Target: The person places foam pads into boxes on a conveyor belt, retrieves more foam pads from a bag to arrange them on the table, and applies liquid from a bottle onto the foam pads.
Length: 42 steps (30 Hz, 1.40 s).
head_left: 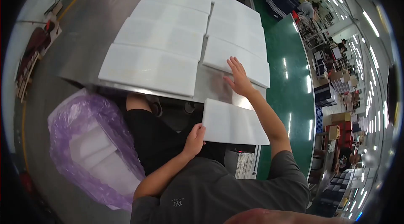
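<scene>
My left hand (pixel 194 140) grips the left edge of a white foam-like sheet (pixel 233 123), which lies at the near edge of the metal table (pixel 210 83) and partly over my lap. Fingers apart, my right hand (pixel 240 80) is held with its fingertips over the front of another white sheet (pixel 225 53); whether they touch it I cannot tell. More white sheets (pixel 151 70) cover the table in two overlapping columns. My right forearm hides the right edge of the sheet in my left hand.
On the floor to my left stands a purple plastic bag (pixel 63 140) with white sheets inside. A green-topped surface (pixel 290 76) runs along the table's right side. Beyond it are boxes (pixel 338 116), workbenches and other people (pixel 345 159).
</scene>
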{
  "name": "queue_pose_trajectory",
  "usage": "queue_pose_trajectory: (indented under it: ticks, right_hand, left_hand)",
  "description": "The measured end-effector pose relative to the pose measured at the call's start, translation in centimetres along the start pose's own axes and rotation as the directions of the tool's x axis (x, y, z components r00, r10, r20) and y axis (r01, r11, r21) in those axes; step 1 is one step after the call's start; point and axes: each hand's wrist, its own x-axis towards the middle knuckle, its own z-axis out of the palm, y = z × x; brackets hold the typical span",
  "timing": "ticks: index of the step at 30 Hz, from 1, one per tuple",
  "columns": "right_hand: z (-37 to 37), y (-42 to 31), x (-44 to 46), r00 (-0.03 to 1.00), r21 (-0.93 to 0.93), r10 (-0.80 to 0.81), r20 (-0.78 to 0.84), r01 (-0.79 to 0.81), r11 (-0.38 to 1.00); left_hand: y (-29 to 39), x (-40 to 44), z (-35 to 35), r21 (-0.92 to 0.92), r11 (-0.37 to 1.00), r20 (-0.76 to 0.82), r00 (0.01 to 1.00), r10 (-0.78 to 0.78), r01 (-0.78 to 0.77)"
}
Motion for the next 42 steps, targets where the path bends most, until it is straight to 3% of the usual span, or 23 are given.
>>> queue_pose_trajectory:
  ticks: [2,3,5,6,10,13,15,18,26,31,36,40,42]
  right_hand:
    - [-3.6,-2.9,-1.5,0.995,0.240,-0.052,0.085,0.030,0.970]
    - [-5.6,-3.9,-2.3,0.995,0.242,-0.063,0.083,0.041,0.969]
    - [-8.3,-5.3,-4.6,0.912,0.274,-0.192,0.362,0.092,0.957]
    - [-8.4,-5.6,-5.8,0.917,0.278,-0.187,0.352,0.089,0.956]
    - [-8.0,-6.4,-8.1,0.900,-0.068,-0.060,0.433,0.099,0.993]
    - [-4.9,-3.8,-9.0,0.908,-0.115,-0.053,0.416,0.110,0.987]
    - [-2.7,-2.4,-8.8,0.898,-0.151,-0.022,0.440,0.098,0.984]
    - [-0.9,-2.4,-7.8,0.928,-0.124,-0.046,0.371,0.098,0.987]
    - [-0.6,-5.3,-7.6,0.956,-0.037,-0.027,0.291,0.040,0.999]
    - [-0.1,-6.3,-6.9,0.974,-0.024,-0.026,0.224,0.033,0.999]
    - [0.8,-7.8,-6.5,0.981,-0.036,0.024,0.191,-0.017,0.999]
    - [1.8,-9.7,-5.8,0.981,-0.003,-0.014,0.193,0.015,1.000]
    - [2.1,-10.6,-5.1,0.978,0.004,-0.016,0.207,0.015,1.000]
  left_hand:
    - [0.7,0.5,-0.2,-0.020,0.999,-0.024,0.999,0.038,-0.038]
    - [1.3,1.3,0.0,-0.023,0.999,-0.032,0.998,0.045,-0.045]
    - [2.5,3.4,0.0,-0.059,0.994,-0.016,0.996,0.086,-0.086]
    - [3.1,4.5,-0.1,-0.089,0.991,0.001,0.995,0.100,-0.099]
    - [3.1,10.4,-0.3,-0.116,0.976,-0.009,0.982,0.187,-0.187]
    - [3.3,13.1,-1.1,-0.150,0.973,0.004,0.984,0.178,-0.176]
    - [2.5,13.6,-2.1,-0.327,0.944,0.018,0.999,0.043,-0.035]
    - [1.5,11.3,-3.2,-0.301,0.951,-0.043,0.997,0.057,-0.067]
    - [-6.0,8.1,-8.1,-0.130,0.956,-0.080,0.958,-0.275,0.263]
    - [-8.8,10.5,-11.5,-0.098,0.967,-0.236,0.938,-0.254,0.237]
    - [-9.9,11.1,-15.2,0.102,0.960,-0.301,0.928,-0.220,0.261]
    - [-10.8,11.2,-19.2,-0.091,0.923,-0.341,0.859,-0.383,0.375]
    - [-10.7,10.8,-20.5,-0.035,0.918,-0.313,0.868,-0.386,0.395]
